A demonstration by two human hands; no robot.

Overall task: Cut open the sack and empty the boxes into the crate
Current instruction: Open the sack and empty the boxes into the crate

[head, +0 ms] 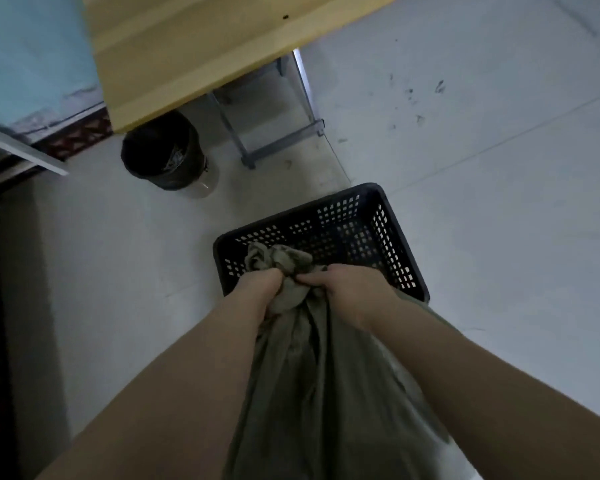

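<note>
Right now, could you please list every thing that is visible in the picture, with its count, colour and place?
sack: one, grey-green, bunched neck gripped by both hands, hanging down toward the camera, its top over the crate's near edge
crate: one, black, perforated walls, on the floor ahead of the hands
bin: one, black, on the floor by the table corner
table: one, light wood top, grey metal legs, upper centre
floor: pale grey, some dark marks at upper right
left hand: one, closed on the sack's neck
right hand: one, closed on the sack's neck
</note>
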